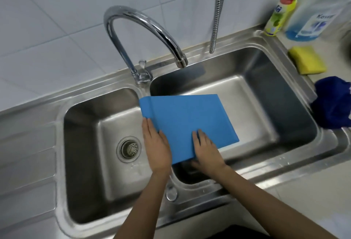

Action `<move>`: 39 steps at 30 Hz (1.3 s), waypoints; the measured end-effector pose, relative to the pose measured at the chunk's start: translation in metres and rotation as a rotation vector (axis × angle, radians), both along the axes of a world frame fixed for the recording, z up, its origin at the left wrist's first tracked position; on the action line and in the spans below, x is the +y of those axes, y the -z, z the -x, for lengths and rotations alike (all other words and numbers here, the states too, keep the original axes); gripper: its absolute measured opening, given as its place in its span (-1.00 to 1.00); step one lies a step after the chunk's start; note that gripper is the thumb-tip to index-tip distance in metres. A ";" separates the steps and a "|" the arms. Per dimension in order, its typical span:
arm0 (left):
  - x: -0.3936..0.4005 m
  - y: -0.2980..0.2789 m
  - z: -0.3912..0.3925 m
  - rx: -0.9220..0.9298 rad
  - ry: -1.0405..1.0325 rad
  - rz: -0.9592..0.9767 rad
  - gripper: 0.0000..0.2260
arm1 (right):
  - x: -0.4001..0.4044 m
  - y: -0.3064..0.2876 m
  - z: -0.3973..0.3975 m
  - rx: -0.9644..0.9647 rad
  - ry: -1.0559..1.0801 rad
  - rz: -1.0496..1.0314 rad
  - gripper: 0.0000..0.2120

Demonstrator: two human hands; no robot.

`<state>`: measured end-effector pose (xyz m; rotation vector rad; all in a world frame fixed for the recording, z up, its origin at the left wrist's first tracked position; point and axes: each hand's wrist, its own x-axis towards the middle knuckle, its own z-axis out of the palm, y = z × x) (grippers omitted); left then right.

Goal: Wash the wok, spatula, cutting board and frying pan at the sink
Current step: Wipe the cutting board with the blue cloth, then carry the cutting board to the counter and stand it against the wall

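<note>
The double sink (224, 191) spans the steel counter (26, 143), its two basins parted by a narrow divider, with a curved tap (144, 29) arching over the right basin; no water is visible from the spout. The blue cutting board (188, 122) sits tilted over the right basin, its left edge out above the divider and its far corner reaching toward the back of the basin. It looks thin, flat and stiff, probably light plastic, and likely slick once wet, so the long edges seem the safest places to take hold, with fingers wrapped under rather than laid flat on top. The left hand (156, 145) lies along the board's left edge, fingers extended against it. The right hand (207, 149) rests on the near edge, fingers straight on the top face with the thumb seeming to hook below; neither grip is curled tight. A dark blue cloth (332, 102) is bunched at the sink's right rim, a yellow sponge (307, 60) lies behind it, and a dish soap bottle (281, 12) stands by the wall
</note>
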<state>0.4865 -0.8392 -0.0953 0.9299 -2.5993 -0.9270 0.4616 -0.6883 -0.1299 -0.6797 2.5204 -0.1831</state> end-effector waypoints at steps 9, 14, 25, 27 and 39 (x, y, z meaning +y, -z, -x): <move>-0.043 -0.024 -0.026 -0.109 0.425 -0.250 -0.37 | 0.001 0.001 0.000 0.086 -0.118 -0.145 -0.15; -0.109 -0.033 -0.031 -0.245 1.034 0.258 -0.14 | 0.028 -0.029 0.019 0.180 -0.145 -0.034 -0.14; -0.045 -0.081 0.050 0.193 1.199 0.913 -0.53 | 0.088 -0.068 0.043 0.011 0.106 0.308 -0.43; -0.026 -0.093 0.057 0.246 1.256 0.986 -0.67 | 0.101 -0.069 0.041 -0.022 0.162 0.372 -0.47; 0.106 -0.212 0.094 0.310 1.311 1.250 -0.53 | 0.153 -0.100 0.018 0.085 1.023 0.745 -0.15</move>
